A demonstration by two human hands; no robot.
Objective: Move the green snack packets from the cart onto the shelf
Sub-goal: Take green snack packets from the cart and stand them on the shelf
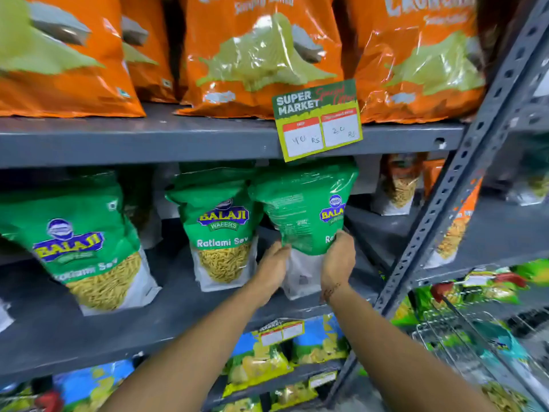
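A green Balaji snack packet (300, 212) stands upright on the grey middle shelf (184, 310), turned partly sideways, right of centre. My left hand (271, 270) presses its lower left side and my right hand (338, 257) clasps its lower right side. Directly to its left stands a second green packet (221, 233), facing front. A third green packet (86, 248) leans further left on the same shelf. The wire cart (463, 331) with mixed packets lies at the lower right.
Large orange bags (258, 55) fill the shelf above, with a price card (318, 120) hanging from its edge over the held packet. A slanted grey upright (463, 162) borders the bay on the right. Blue and yellow packets (297, 349) sit on lower shelves.
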